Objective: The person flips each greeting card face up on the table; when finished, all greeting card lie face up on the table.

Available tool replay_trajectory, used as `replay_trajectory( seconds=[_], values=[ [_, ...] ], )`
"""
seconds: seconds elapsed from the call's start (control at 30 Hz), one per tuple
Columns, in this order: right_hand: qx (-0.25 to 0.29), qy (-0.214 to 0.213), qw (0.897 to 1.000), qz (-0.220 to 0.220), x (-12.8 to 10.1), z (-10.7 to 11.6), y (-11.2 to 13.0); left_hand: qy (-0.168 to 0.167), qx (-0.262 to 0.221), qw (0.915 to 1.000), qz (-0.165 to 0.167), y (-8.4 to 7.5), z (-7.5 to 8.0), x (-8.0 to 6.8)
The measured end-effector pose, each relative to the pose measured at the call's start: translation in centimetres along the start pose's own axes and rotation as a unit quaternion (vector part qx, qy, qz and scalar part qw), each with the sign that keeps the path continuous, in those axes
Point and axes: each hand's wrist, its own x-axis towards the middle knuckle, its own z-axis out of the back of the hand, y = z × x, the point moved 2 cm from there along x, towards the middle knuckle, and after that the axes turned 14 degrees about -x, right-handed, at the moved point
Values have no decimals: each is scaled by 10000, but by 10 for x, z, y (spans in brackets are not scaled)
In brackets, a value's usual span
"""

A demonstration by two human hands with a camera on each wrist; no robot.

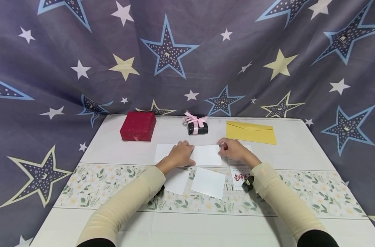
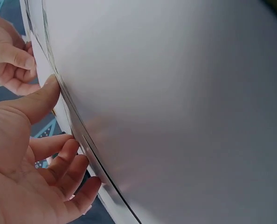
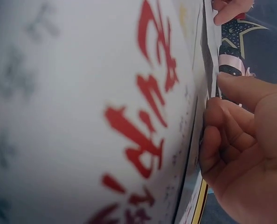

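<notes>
My right hand (image 1: 234, 150) pinches the right edge of a blank white card (image 1: 207, 155) between thumb and fingertips; the right wrist view shows the curled fingers (image 3: 213, 142) close up. At the same card's left side rests my left hand (image 1: 180, 154), its fingertips (image 2: 89, 193) and thumb touching the surface, spread apart. Another white card (image 1: 164, 152) lies partly under the left hand. Nearer me are two more blank cards, one (image 1: 176, 181) by the left wrist and one (image 1: 208, 182) slightly tilted. Below the right hand, a card with red writing (image 1: 238, 176) is partly covered by the wrist.
Along the back of the table (image 1: 187, 226) stand a red box (image 1: 138, 126) and a small black box (image 1: 198, 127) with a pink ribbon. A yellow envelope (image 1: 250, 132) lies at the back right. Behind hangs a star-patterned curtain (image 1: 206, 41).
</notes>
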Motion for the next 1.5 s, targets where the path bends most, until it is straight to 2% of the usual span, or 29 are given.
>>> replay_trajectory(
  seconds=[0.27, 0.53, 0.63, 0.83, 1.07, 1.17, 1.27, 1.4, 1.5],
  values=[
    [295, -128, 9995, 16, -3, 4, 4, 65, -52, 10000, 24, 0, 2, 0],
    [397, -573, 9967, 405, -10, 12, 5, -50, -557, 9984, 4, 2, 8, 1],
    [436, -726, 9953, 476, -11, 14, 5, -238, -707, 9971, -177, 3, 10, 3],
    [305, -1005, 9930, 547, -14, 20, 7, -824, -970, 9898, -634, 2, 17, 5],
    [214, -1320, 9896, 527, -18, 25, 4, -1173, -1287, 9819, -746, 2, 20, 8],
    [410, -1327, 9894, 426, -20, 27, 3, -1265, -1561, 9769, -727, 1, 22, 9],
    [897, -1188, 9883, 342, -20, 28, 2, -1271, -1746, 9737, -723, 1, 24, 11],
    [1624, -993, 9814, 255, -22, 29, 1, -1162, -1993, 9699, -782, 1, 27, 13],
    [1790, -938, 9790, 286, -23, 30, -1, -1047, -2176, 9671, -805, 0, 30, 14]
  ],
)
